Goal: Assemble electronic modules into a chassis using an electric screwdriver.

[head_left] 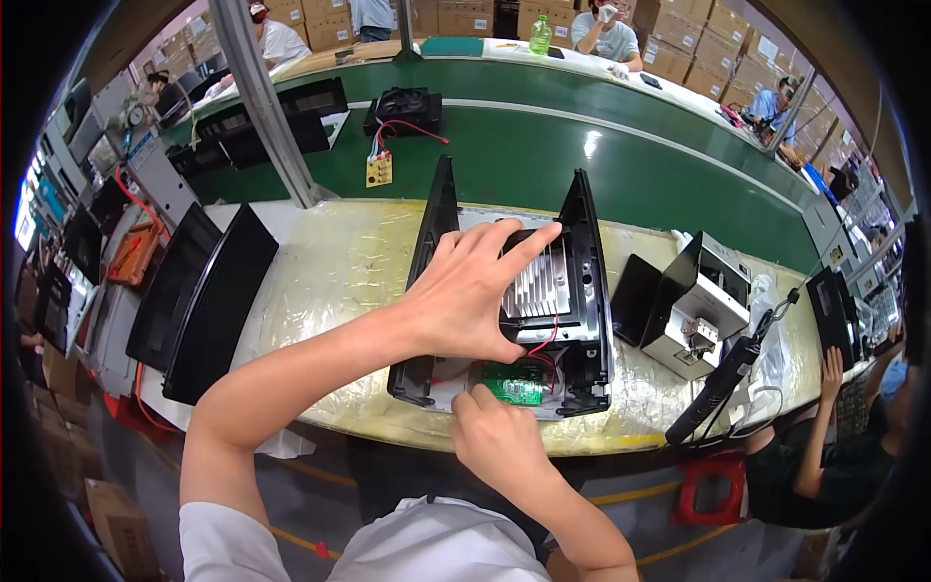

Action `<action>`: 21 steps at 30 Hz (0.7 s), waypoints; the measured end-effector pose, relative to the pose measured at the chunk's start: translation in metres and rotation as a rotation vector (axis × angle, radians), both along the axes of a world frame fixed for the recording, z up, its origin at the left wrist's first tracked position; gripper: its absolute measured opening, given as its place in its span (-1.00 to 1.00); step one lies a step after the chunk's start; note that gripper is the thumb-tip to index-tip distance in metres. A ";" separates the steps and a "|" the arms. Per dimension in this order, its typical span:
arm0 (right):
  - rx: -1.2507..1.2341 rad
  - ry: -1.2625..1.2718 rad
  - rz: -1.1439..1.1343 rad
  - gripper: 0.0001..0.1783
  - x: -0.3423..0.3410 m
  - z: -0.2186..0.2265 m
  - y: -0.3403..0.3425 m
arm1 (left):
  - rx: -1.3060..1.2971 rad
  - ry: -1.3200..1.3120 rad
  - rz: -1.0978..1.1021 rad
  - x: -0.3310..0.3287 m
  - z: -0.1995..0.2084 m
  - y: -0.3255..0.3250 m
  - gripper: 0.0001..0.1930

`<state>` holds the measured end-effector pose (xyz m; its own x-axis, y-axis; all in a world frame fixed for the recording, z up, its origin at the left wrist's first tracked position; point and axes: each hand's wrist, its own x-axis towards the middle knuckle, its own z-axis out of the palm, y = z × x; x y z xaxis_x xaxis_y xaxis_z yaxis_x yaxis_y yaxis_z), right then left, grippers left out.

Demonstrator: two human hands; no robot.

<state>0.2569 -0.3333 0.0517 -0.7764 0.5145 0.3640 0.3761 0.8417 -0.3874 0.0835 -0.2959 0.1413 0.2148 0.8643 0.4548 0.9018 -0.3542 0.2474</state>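
A black open-topped housing (595, 291) with two tall side panels stands on the worktable in front of me. Inside it sits a silver finned heat sink (539, 284) with red wires (555, 339) running down from it. My left hand (465, 286) reaches across the housing, fingers spread over the heat sink and thumb pointing toward the wires. A green circuit board (516, 390) lies in the near end of the housing. Beside its left part, my right hand (497, 432) is closed with fingertips curled down; what they pinch is hidden.
Black curved panels (218, 301) stand at the left. A white-and-black boxy unit (700, 301) and a black corded power screwdriver (713, 388) are at the right. Behind runs a green conveyor (630, 165) carrying a fan unit (407, 110) and a small yellow board (379, 171). A co-worker's hand (832, 373) shows at far right.
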 end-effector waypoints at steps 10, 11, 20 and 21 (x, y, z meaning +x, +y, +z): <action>0.160 0.614 0.072 -0.77 0.050 0.061 0.002 | -0.071 -0.009 -0.039 0.003 0.007 -0.003 0.23; 0.283 0.677 0.051 -0.77 0.058 0.058 0.001 | -0.059 -0.021 -0.039 0.001 0.006 -0.005 0.23; -0.320 0.807 -0.255 -0.46 0.058 0.023 0.040 | -0.067 0.050 -0.083 0.007 0.005 -0.021 0.22; -0.432 0.880 -0.224 -0.45 0.057 0.024 0.040 | -0.061 0.054 -0.095 0.007 0.004 -0.022 0.22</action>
<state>0.3140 -0.2930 0.0759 -0.1903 0.8391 0.5096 -0.0580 0.5086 -0.8591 0.0903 -0.3181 0.1452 0.3194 0.8647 0.3876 0.8776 -0.4242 0.2233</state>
